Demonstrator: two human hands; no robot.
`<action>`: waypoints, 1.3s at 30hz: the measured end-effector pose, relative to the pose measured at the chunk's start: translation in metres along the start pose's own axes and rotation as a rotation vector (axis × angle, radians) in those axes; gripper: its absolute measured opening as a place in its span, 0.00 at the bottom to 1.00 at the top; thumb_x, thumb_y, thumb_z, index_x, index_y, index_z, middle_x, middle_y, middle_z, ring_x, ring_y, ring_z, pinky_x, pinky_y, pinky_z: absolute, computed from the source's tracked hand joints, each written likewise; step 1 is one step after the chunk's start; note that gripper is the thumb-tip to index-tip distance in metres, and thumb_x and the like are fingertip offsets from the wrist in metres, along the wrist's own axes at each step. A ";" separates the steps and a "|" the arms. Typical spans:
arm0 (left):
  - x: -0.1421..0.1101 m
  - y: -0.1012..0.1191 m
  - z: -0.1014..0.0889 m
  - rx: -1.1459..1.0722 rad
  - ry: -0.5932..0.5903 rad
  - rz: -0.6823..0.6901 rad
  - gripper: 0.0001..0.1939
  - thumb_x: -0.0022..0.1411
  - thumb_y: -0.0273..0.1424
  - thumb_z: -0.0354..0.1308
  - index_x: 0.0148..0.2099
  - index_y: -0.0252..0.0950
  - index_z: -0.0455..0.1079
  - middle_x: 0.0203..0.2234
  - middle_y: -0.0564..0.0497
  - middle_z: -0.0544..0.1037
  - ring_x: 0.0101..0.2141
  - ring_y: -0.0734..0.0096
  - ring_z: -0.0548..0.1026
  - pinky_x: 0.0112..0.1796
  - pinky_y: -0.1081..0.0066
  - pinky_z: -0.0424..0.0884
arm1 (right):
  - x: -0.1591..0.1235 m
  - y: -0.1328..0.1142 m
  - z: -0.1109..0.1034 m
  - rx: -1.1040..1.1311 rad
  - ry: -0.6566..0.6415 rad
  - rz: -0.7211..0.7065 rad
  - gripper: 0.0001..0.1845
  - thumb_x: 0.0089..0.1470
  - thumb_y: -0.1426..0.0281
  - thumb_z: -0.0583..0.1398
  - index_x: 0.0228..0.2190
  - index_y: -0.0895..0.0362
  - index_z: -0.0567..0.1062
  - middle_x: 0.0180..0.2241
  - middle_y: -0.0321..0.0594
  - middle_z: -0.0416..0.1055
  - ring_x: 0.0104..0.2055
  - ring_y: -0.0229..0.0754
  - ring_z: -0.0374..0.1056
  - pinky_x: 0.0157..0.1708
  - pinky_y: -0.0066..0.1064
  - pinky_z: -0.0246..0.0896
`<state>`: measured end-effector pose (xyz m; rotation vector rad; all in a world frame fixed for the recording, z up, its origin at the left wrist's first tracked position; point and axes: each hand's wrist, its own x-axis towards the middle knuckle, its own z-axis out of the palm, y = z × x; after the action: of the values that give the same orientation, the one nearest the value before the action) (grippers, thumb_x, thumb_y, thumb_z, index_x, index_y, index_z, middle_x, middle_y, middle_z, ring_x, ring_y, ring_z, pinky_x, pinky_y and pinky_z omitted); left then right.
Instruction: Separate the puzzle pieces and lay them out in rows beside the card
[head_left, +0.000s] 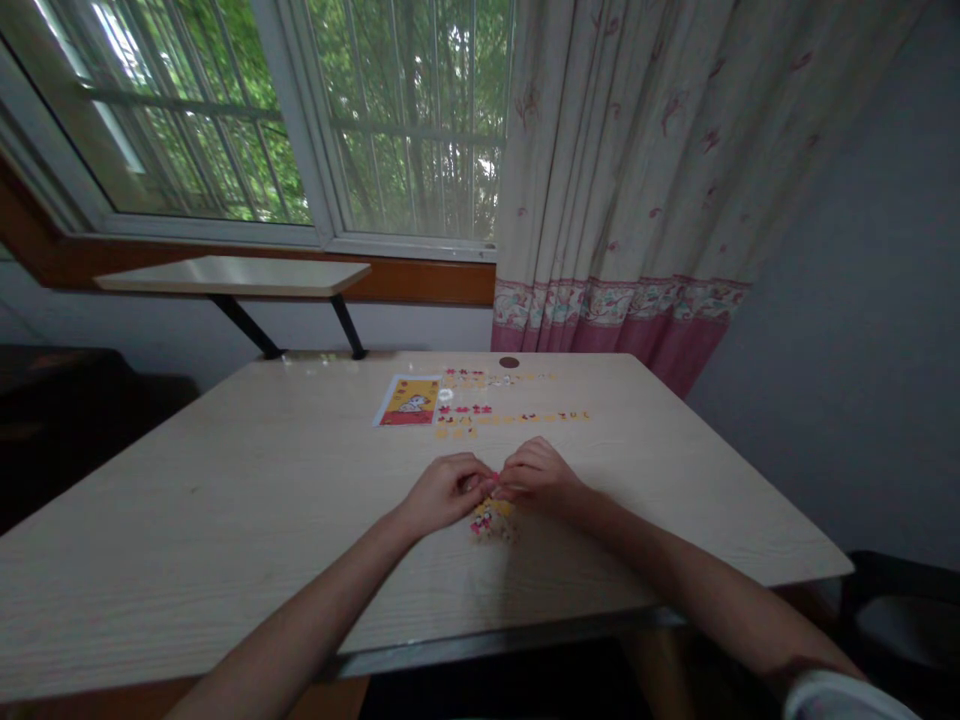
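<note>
My left hand and my right hand meet above the table, fingers pinched together. Between their fingertips shows a small pinkish-red puzzle piece; its shape is mostly covered by the fingers. Just below the hands lies a loose pile of small puzzle pieces, yellow, white and red. Beyond the hands, more pieces lie in rows: red pieces and a long line of yellow pieces. Left of these rows rests a picture card with a white animal on yellow and red.
The pale wooden table reaches to the wall. A dark round disc lies at its far edge. A raised shelf on black legs stands at the back left. Behind are a window and a patterned curtain.
</note>
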<state>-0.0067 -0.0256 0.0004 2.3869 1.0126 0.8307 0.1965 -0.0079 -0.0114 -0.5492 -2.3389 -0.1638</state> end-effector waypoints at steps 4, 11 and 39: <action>-0.001 -0.002 -0.002 0.074 0.044 0.018 0.12 0.61 0.35 0.50 0.35 0.34 0.71 0.24 0.52 0.71 0.25 0.76 0.66 0.27 0.76 0.61 | 0.000 0.001 -0.003 0.061 0.047 0.144 0.10 0.52 0.62 0.57 0.29 0.56 0.74 0.27 0.39 0.73 0.32 0.37 0.65 0.35 0.31 0.54; -0.002 -0.003 -0.004 0.143 0.069 0.055 0.12 0.61 0.34 0.49 0.34 0.34 0.70 0.24 0.51 0.71 0.26 0.75 0.67 0.28 0.76 0.62 | -0.003 0.006 0.000 0.058 0.025 0.216 0.07 0.52 0.66 0.57 0.28 0.55 0.75 0.27 0.38 0.73 0.31 0.38 0.66 0.35 0.32 0.54; -0.003 -0.012 -0.006 0.240 -0.005 0.055 0.13 0.62 0.35 0.48 0.31 0.34 0.68 0.22 0.52 0.70 0.25 0.75 0.66 0.27 0.76 0.60 | -0.009 0.034 -0.026 -0.056 0.352 0.409 0.07 0.52 0.66 0.58 0.28 0.54 0.75 0.27 0.39 0.74 0.31 0.40 0.67 0.36 0.35 0.57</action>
<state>-0.0184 -0.0189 -0.0034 2.6263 1.1042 0.7584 0.2333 0.0127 0.0005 -0.9323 -1.8451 -0.1219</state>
